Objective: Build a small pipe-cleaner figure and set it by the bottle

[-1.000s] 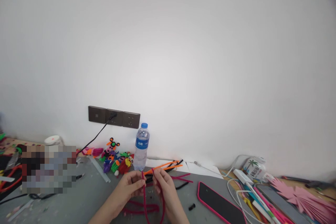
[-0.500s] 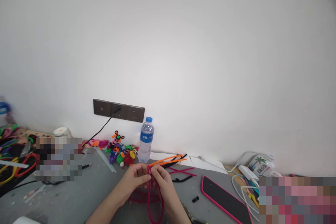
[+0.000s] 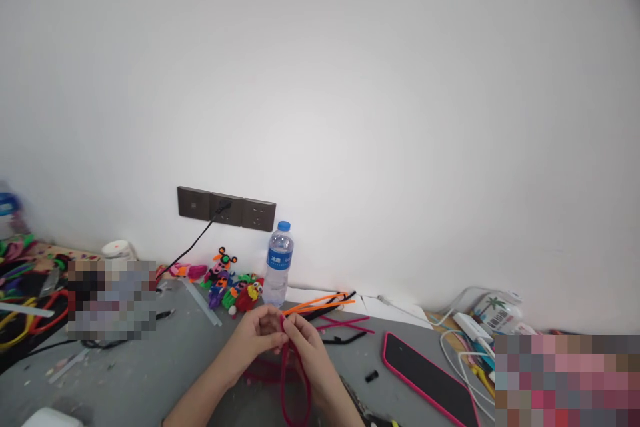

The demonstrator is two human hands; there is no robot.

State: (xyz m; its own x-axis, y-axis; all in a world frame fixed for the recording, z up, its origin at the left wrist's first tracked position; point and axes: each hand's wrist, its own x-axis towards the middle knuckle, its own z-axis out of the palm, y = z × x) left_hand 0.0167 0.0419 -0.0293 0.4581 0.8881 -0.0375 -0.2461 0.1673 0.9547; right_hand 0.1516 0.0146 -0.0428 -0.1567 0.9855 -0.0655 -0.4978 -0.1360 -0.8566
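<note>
Both hands meet over the grey table at the lower middle. My left hand (image 3: 267, 333) pinches dark pink pipe cleaners (image 3: 283, 383) near their upper part, and my right hand (image 3: 303, 339) grips them right beside it. A long loop of the pink strands hangs below the fingers. Behind the hands lie orange pipe cleaners (image 3: 320, 305), black ones (image 3: 345, 340) and crossed pink ones (image 3: 355, 324).
A water bottle (image 3: 279, 267) stands against the wall, beside colourful pipe-cleaner figures (image 3: 235, 290). On the right are a pink-edged phone (image 3: 430, 380), a small black piece (image 3: 372, 376) and white cables (image 3: 453, 367). Scissors (image 3: 50, 313) lie at the left.
Both hands have shifted slightly, with the fingertips closer together around the pink strands. The hanging loop looks a little narrower.
</note>
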